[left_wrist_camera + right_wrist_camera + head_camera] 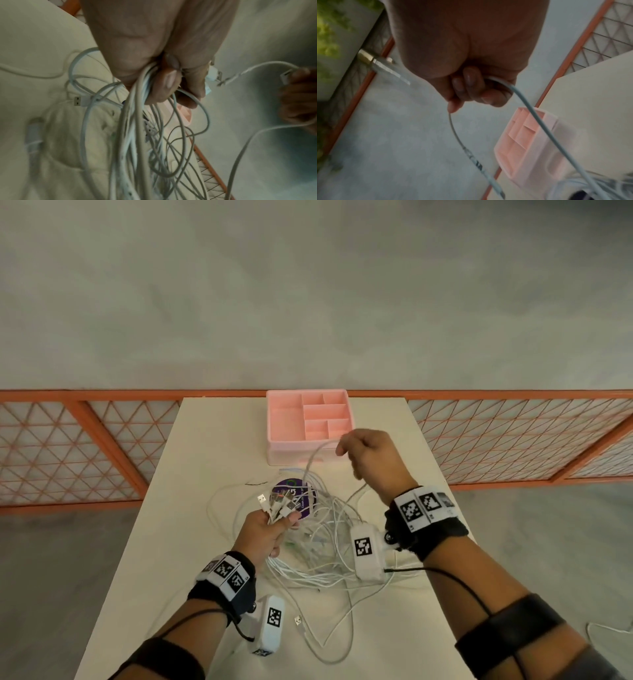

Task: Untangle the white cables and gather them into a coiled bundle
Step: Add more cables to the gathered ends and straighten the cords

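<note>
A tangle of white cables (325, 546) lies on the cream table (191, 474). My left hand (265, 534) grips a bunch of them just below their USB plugs (275, 503), which fan out above the fist. In the left wrist view the cable strands (137, 121) hang from the curled fingers (167, 83). My right hand (368, 455) is raised over the table and holds one white cable (313, 458) that arcs down into the tangle. The right wrist view shows that cable (537, 117) passing through the curled fingers (471, 83).
A pink compartment organiser (308, 422) stands at the table's far edge, just behind my right hand. A purple round disc (291, 489) lies under the cables. One loose USB plug (298, 620) lies near the front. An orange mesh railing (102, 440) runs behind the table.
</note>
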Tool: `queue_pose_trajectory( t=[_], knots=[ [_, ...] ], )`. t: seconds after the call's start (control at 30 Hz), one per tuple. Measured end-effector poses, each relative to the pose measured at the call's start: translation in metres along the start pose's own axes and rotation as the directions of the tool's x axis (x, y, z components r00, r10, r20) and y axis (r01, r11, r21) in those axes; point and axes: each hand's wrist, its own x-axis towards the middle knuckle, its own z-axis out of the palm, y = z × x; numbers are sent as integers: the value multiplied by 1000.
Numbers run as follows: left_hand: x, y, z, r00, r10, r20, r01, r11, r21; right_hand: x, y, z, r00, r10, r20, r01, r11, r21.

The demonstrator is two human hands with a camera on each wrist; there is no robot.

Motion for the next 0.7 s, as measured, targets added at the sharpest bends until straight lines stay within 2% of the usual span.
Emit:
queue_pose_trajectory(
  t=[0.1, 0.2, 0.3, 0.37, 0.43, 0.53, 0.63, 0.7],
  knots=[
    [-4, -8, -7, 997, -49, -58, 45, 997, -62, 12, -4, -28, 981, -26, -194, 37, 998, 50],
    [-7, -2, -9, 997, -32, -76, 22, 992, -123, 20, 4, -74, 924, -4, -383, 3, 1000, -3],
    [-10, 13, -9, 996, 14, -83, -29, 983, -184, 14, 27, -128, 828, 115, -549, -176, 983, -60],
    [-13, 25, -6, 998, 18, -64, -34, 965, -260, 1, 48, -162, 738, 235, -632, -299, 954, 5],
    [-16, 37, -3, 999, 20, -30, -29, 942, -335, -12, 69, -187, 629, 381, -677, -386, 910, 154],
    [-20, 55, 3, 999, 41, 13, -31, 906, -421, -28, 99, -210, 476, 562, -677, -429, 820, 379],
    [-24, 71, 13, 996, 84, 41, -55, 884, -464, -44, 128, -217, 387, 679, -623, -501, 723, 476],
    [-27, 82, 22, 991, 120, 59, -78, 879, -471, -54, 137, -207, 395, 726, -563, -525, 682, 510]
  ],
)
